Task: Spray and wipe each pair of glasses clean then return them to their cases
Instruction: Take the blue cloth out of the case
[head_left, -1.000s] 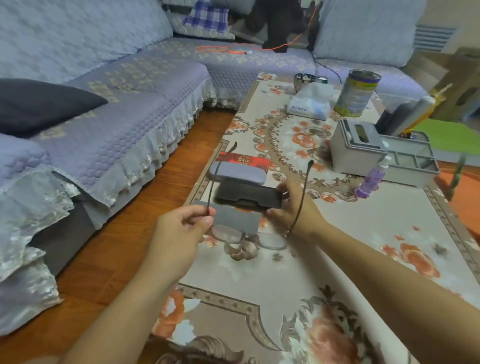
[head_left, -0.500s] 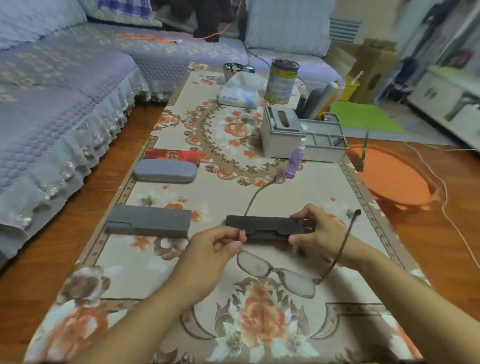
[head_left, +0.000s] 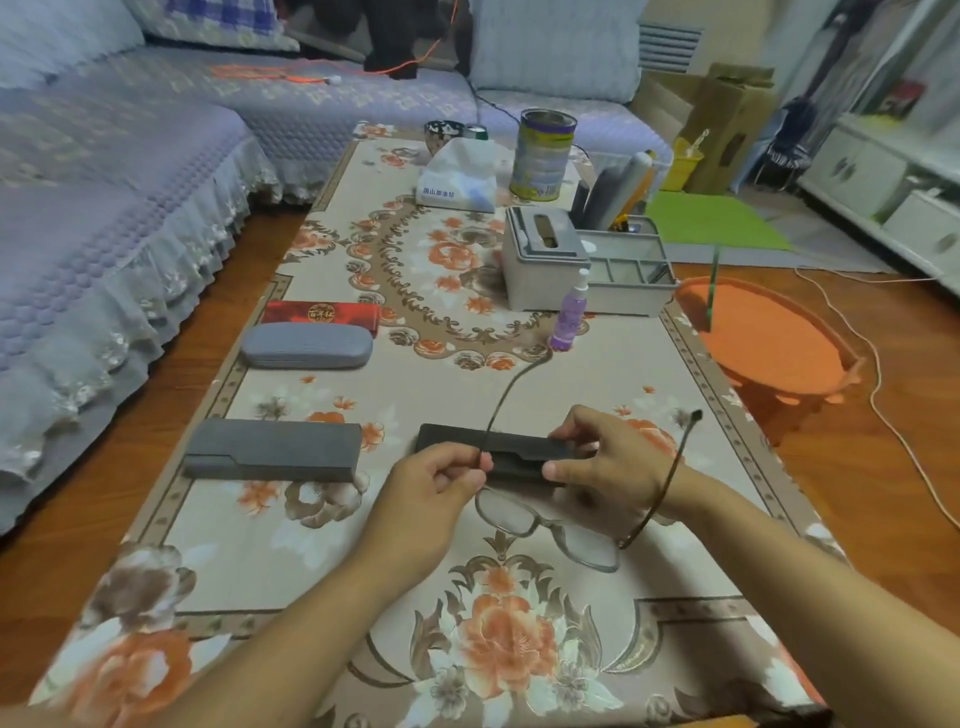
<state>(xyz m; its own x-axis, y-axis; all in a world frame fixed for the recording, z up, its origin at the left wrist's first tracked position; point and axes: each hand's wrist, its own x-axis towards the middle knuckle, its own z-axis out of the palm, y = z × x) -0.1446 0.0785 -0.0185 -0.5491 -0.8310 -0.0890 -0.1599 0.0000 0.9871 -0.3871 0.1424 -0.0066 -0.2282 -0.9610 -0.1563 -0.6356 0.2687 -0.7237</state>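
A pair of thin-framed glasses (head_left: 545, 527) hangs open, lenses down, just above the flowered tablecloth (head_left: 519, 389). My left hand (head_left: 431, 493) pinches the left temple arm near its hinge. My right hand (head_left: 608, 457) grips a flat black case (head_left: 452, 439) between thumb and fingers, and the right temple arm runs past my right wrist. A dark grey flat case (head_left: 270, 449) lies to the left. Further back lie a grey hard case (head_left: 306, 345) and a red case (head_left: 322, 314). A purple spray bottle (head_left: 569, 312) stands mid-table.
A grey tissue box and organiser (head_left: 540, 260) stand behind the spray bottle, with a tissue pack (head_left: 457, 176) and a tin can (head_left: 543, 156) further back. A sofa (head_left: 104, 208) runs along the left. An orange basin (head_left: 763, 338) sits on the floor at the right.
Both hands, with the glasses and the black case, have moved from above the left cases to the middle of the table. The view has swung right.
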